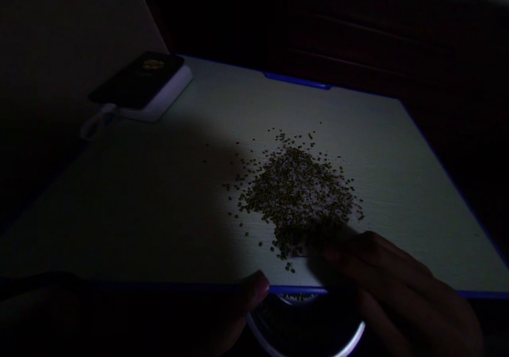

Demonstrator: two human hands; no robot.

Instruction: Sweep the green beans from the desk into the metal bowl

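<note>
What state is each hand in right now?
Left hand: in shadow, cannot tell.
Right hand: closed, holding a thin flat card, blurred, at the seed pile.

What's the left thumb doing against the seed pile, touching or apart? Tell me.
Apart. The head view shows the left thumb at the near edge, with bare tabletop between it and the seed pile.

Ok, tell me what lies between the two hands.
Head view: stray seeds, the board's blue edge, and a round white-rimmed dish below it.
</note>
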